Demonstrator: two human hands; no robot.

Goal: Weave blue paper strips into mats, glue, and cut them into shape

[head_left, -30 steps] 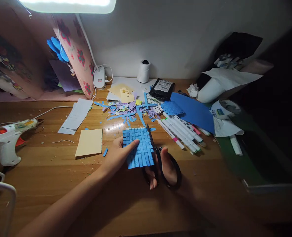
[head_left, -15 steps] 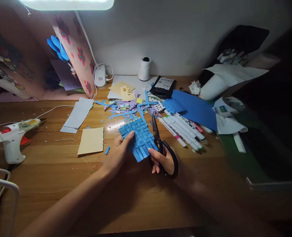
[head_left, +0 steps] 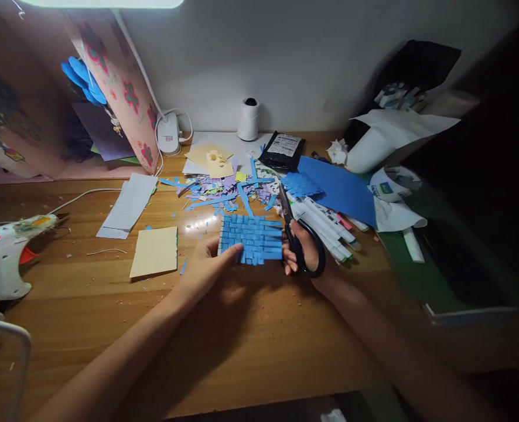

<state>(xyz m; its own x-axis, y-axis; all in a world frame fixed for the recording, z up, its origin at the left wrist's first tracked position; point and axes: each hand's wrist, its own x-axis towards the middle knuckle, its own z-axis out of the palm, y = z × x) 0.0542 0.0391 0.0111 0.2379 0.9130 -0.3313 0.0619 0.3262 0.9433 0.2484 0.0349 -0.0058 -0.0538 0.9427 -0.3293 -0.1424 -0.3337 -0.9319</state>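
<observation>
A blue woven paper mat (head_left: 253, 234) is held up over the desk, with loose strip ends along its right edge. My left hand (head_left: 211, 258) grips its left side, thumb on top. Black-handled scissors (head_left: 301, 243) are in my right hand (head_left: 306, 249), just right of the mat, their blades pointing away from me and to the left. The blades look closed. Beyond the mat lies a pile of paper scraps (head_left: 215, 190), mostly blue and purple.
A white glue gun (head_left: 9, 258) lies at the left, with a cream card (head_left: 154, 252) nearer the middle. Several white markers (head_left: 325, 225) and a blue sheet (head_left: 336, 190) are on the right. A white thread spool (head_left: 248, 120) stands by the wall.
The mat has turned so its edges lie nearly level. My right hand has let go of its corner and moved right with the scissors. The whole view has shifted slightly.
</observation>
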